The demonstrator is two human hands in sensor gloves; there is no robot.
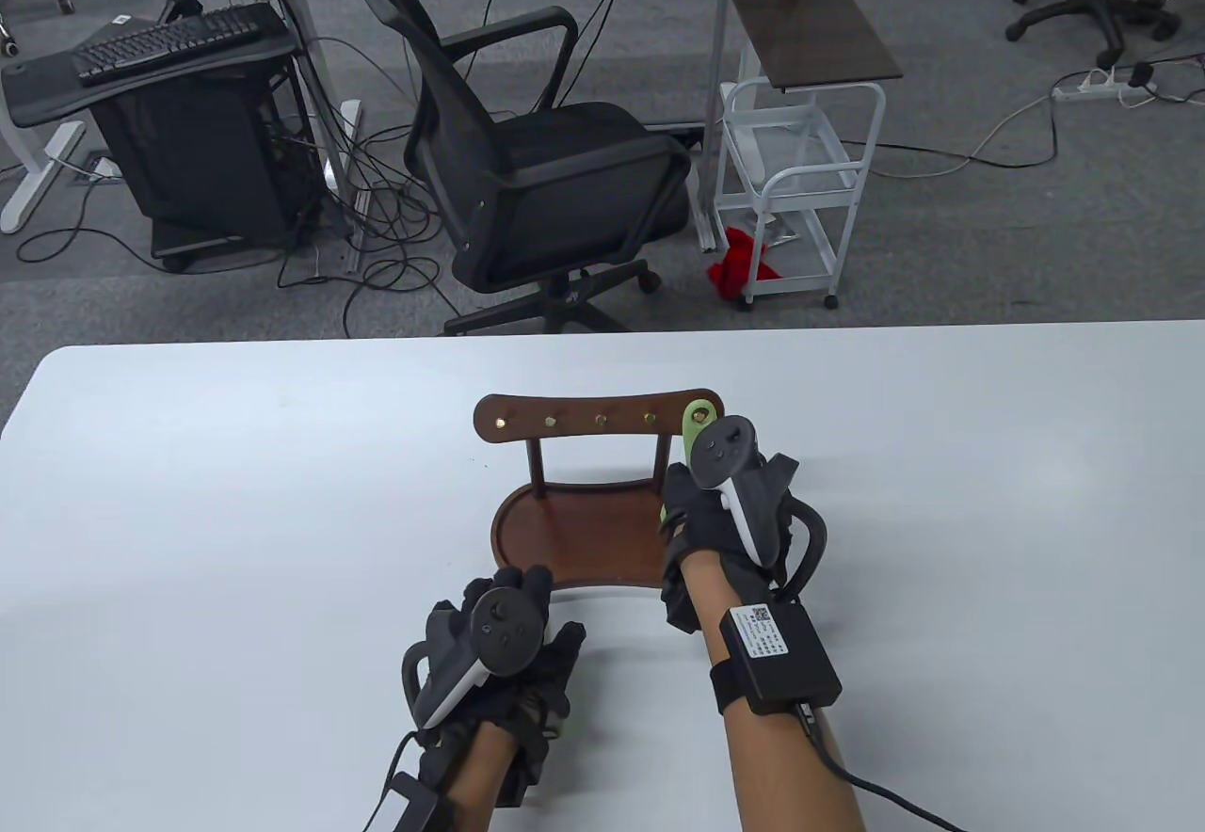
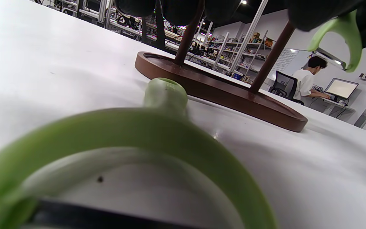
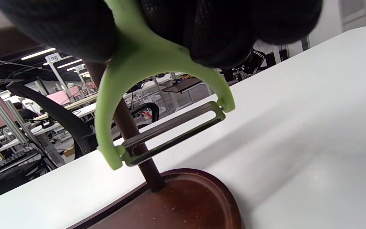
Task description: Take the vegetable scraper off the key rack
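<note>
white tabletop (image 1: 235, 512) up front, grey carpet behind with an office chair (image 1: 527, 164), a white cart (image 1: 800, 183), a keyboard (image 1: 169, 41) and trailing cables. wooden key rack (image 1: 593, 484) near the table's middle, brass hooks along its top bar, oval tray base below.

right hand (image 1: 725, 512) up at the rack's right end, fingers closed around the green handle of the vegetable scraper (image 3: 157, 95). scraper's hanging eye level with the top bar at the last hook, probably not yet lifted clear; actual contact with the hook too hidden to tell. y-shaped head and metal blade hanging down beside the rack's right post, above the tray. likely gripped high on the handle so as to lift the eye up and off.

left hand (image 1: 499, 653) resting on the table just before the tray's front edge, perhaps ready to steady the base. grip there cannot be told. a second green peeler-like item (image 2: 132, 149) lying on the table under that wrist, close to the lens and blurred.
</note>
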